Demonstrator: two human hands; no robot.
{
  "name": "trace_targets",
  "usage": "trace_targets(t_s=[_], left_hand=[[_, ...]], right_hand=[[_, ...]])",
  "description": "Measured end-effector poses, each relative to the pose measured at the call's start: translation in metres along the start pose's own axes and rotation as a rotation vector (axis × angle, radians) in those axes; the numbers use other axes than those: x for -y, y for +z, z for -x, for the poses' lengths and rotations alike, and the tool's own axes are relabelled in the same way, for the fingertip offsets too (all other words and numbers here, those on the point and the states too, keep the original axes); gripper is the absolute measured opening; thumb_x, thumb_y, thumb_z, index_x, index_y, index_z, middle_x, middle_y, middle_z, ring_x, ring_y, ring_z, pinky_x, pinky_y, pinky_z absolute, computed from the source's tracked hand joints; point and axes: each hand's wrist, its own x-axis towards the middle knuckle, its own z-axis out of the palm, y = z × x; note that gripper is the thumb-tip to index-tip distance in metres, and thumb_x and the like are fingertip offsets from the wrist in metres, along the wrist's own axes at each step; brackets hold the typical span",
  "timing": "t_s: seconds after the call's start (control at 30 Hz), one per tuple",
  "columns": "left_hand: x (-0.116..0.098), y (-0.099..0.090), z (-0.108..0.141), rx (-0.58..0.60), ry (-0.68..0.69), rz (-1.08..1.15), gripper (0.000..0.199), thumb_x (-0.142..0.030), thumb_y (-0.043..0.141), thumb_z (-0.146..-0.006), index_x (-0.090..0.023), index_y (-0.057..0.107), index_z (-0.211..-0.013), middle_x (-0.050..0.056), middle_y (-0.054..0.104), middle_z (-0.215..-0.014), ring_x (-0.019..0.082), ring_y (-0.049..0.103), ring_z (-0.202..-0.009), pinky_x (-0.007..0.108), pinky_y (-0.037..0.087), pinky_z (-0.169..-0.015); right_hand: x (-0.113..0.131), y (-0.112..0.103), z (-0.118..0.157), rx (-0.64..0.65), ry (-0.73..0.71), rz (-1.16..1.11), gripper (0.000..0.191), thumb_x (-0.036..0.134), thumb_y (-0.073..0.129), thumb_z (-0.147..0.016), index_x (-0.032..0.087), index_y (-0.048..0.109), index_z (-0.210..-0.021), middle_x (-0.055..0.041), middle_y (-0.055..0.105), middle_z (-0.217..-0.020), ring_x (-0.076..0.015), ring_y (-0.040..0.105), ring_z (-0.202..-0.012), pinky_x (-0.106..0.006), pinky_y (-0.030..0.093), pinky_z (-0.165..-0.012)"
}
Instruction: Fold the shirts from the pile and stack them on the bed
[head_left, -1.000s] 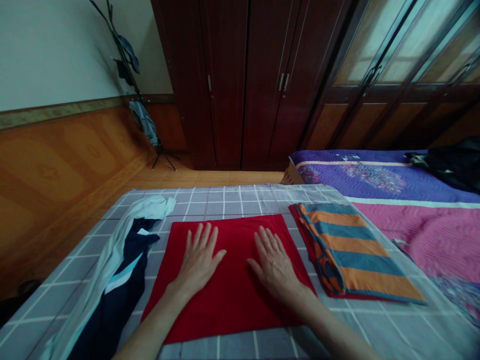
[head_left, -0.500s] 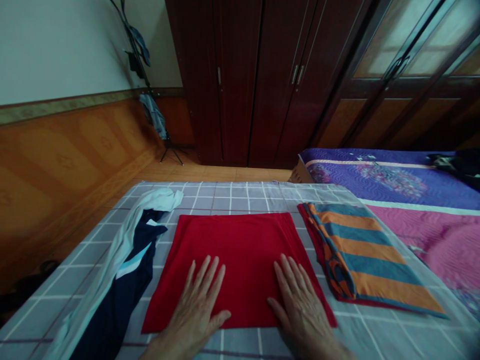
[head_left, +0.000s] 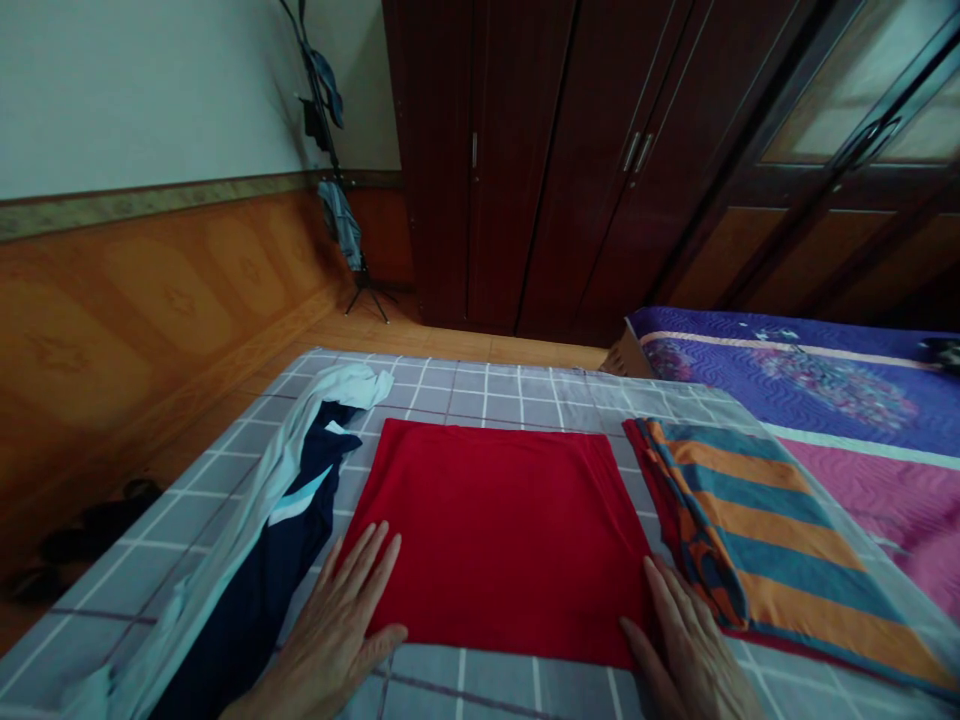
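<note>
A folded red garment [head_left: 499, 530] lies flat on the checked grey cover [head_left: 480, 685]. My left hand [head_left: 337, 615] rests on its near left corner, open, fingers stretched and thumb apart. At the near right corner my right hand [head_left: 690, 645] touches the edge, also open, with the thumb on the red fabric. Right of that hand is a folded orange and teal striped garment [head_left: 780, 540] with red fabric beneath it. To the left lie a navy garment [head_left: 255, 590] with a light blue stripe and a pale, crumpled garment [head_left: 289, 450].
Beyond the cover stands a dark red wardrobe [head_left: 525, 170]. A bed with a purple and pink quilt [head_left: 825, 390] is at the right. A coat stand [head_left: 330, 130] with hanging items is in the far left corner. Dark shoes [head_left: 90, 540] sit on the floor at left.
My hands have slid apart from the middle of the red garment to its near left and right corners. The view has turned slightly left, so everything sits farther right.
</note>
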Motion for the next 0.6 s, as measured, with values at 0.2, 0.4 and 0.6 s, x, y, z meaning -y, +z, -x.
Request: trace_targets(t_s=[0.2,0.4,0.6], left_hand=[[0.008,-0.017,-0.042,-0.049,-0.083,0.153,0.071,-0.049,0.041,-0.093,-0.024,0.007,-0.149,0.010,0.022,-0.153,0.028,0.022,-0.140,0.052,0.021,-0.112],[0.010,-0.009,-0.056,-0.143,-0.175,0.547,0.058,-0.042,0.041,-0.094,-0.023,0.024,-0.146,0.010,0.034,-0.148,0.024,0.031,-0.137,0.047,0.028,-0.112],[0.020,-0.019,-0.050,-0.280,-0.339,1.014,0.048,-0.039,0.049,-0.091,-0.023,0.041,-0.136,0.009,0.045,-0.140,0.023,0.042,-0.129,0.041,0.034,-0.109]], right_hand=[[-0.013,-0.012,-0.021,0.146,0.173,-0.054,0.068,0.055,0.040,-0.085,0.005,0.042,-0.132,-0.0238,0.059,-0.119,-0.0358,0.060,-0.106,-0.051,0.048,-0.086],[-0.029,-0.019,-0.047,0.403,0.378,-0.220,0.044,0.062,0.049,-0.074,0.023,0.065,-0.087,-0.0082,0.069,-0.074,-0.0291,0.067,-0.068,-0.040,0.051,-0.061],[-0.020,-0.025,-0.062,0.506,0.685,-0.557,0.037,0.059,0.061,-0.062,0.024,0.056,-0.054,-0.0044,0.063,-0.055,-0.0249,0.063,-0.055,-0.034,0.049,-0.051]])
